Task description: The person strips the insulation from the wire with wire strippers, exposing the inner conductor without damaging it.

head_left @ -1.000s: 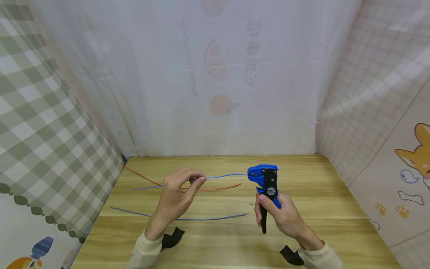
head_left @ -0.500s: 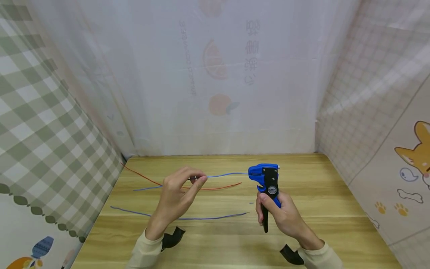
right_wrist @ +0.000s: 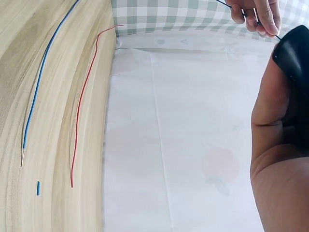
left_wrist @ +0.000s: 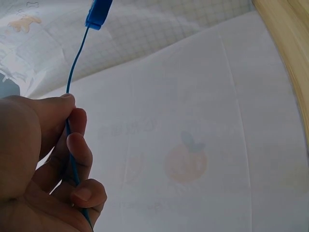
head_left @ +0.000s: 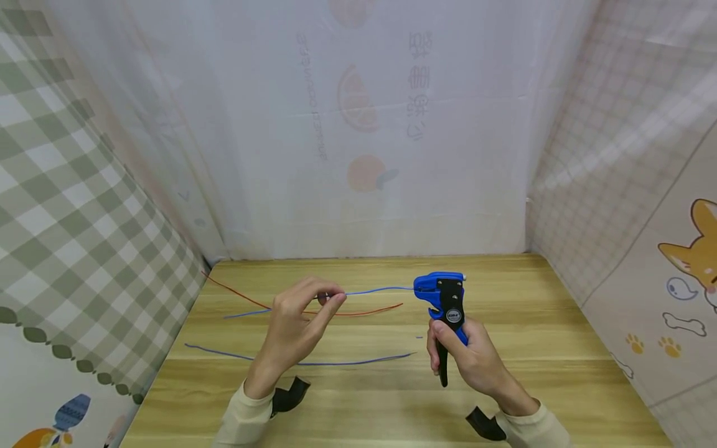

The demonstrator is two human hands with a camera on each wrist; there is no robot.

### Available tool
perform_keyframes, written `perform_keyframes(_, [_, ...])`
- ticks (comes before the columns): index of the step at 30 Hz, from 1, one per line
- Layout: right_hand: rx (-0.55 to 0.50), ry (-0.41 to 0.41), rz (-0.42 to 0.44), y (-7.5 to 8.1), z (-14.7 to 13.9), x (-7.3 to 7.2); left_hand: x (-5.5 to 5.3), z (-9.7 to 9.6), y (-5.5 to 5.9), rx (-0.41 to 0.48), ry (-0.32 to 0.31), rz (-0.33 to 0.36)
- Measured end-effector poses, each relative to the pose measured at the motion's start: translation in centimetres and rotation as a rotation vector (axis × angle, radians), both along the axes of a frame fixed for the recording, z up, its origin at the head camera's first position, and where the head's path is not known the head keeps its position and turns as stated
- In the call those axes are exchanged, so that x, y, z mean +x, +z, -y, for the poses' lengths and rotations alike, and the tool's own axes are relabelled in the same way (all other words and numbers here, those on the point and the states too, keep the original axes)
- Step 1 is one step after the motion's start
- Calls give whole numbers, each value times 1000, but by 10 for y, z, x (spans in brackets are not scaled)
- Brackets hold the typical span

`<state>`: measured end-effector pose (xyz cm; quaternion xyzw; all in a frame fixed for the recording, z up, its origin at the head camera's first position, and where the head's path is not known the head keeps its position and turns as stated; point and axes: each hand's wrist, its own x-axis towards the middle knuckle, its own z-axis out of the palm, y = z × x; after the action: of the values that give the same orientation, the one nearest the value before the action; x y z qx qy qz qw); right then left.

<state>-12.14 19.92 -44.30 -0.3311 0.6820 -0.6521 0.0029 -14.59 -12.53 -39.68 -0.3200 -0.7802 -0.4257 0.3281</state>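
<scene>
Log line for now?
left hand: pinches blue wire; right hand: grips wire stripper; wire: reaches stripper; other blue wire: one end bare

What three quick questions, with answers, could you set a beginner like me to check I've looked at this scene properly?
1. Which two main colours show on the tool in the right hand?
2. True or false: the left hand holds nothing.
3. In the right wrist view, how many red wires show on the table? A) one B) two C) three

Key:
1. Blue and black.
2. False: it pinches a blue wire that runs to the tool's head.
3. A) one.
</scene>
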Motion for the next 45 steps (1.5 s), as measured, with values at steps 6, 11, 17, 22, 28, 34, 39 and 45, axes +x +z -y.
perform_keyframes(6, [-9, 0, 1, -1, 1, 1, 0, -1, -2, 4, 9, -10])
perform_keyframes(11, [-5, -13, -10, -1, 2, 0, -1, -2, -3, 5, 19, -11])
perform_keyframes(17, [-1, -28, -27, -1, 3, 1, -1, -3, -3, 5, 23, -11])
perform_keyframes(22, [4, -43, -33, -1, 3, 1, 0, -4, -3, 9, 22, 17])
perform_keyframes(28, [7, -52, -40, -1, 4, 1, -1, -4, -5, 10, 22, 1])
perform_keyframes(34, [4, -58, -35, -1, 6, 0, -4, -4, -6, 16, 23, -18])
perform_keyframes(39, [-6, -58, -26, -1, 6, 0, -3, -4, -5, 21, 24, 12])
perform_keyframes(45, [-10, -61, -24, -1, 7, -1, -3, -3, -6, 18, 25, 2])
